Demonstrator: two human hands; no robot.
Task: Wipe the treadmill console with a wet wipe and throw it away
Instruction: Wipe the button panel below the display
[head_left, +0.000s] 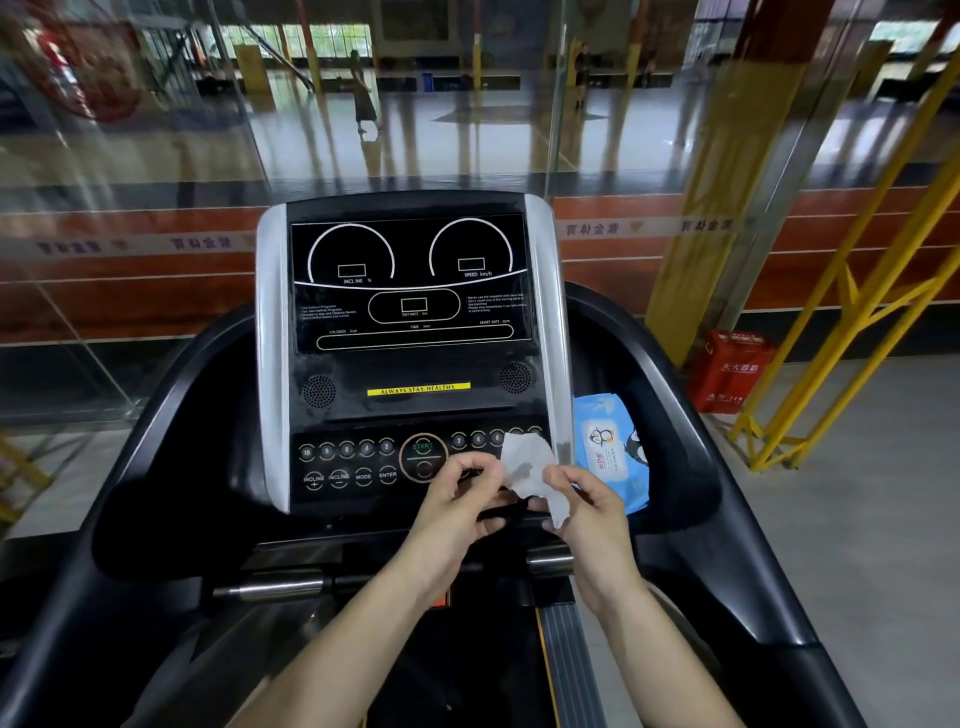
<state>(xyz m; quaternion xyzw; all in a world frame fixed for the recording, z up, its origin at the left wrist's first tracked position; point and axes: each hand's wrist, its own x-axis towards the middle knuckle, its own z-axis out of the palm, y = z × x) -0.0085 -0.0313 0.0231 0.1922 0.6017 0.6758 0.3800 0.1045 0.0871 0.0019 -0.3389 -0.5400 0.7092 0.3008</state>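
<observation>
Both hands pinch one white wet wipe between them, just in front of the lower button panel of the treadmill console. The left hand has its grip narrow, thumb and fingertips closed on the wipe's left edge; the right hand holds the wipe's right side the same way, with a loose corner hanging below its fingers. The wipe is crumpled and partly spread, covering some of the round buttons right of the START button. Just right of the console, a blue pack of wipes lies in the side tray, partly hidden behind the right hand. Further right of the console, on the floor, stands a red box beside a yellow metal frame. Beyond the console is a glass wall.
</observation>
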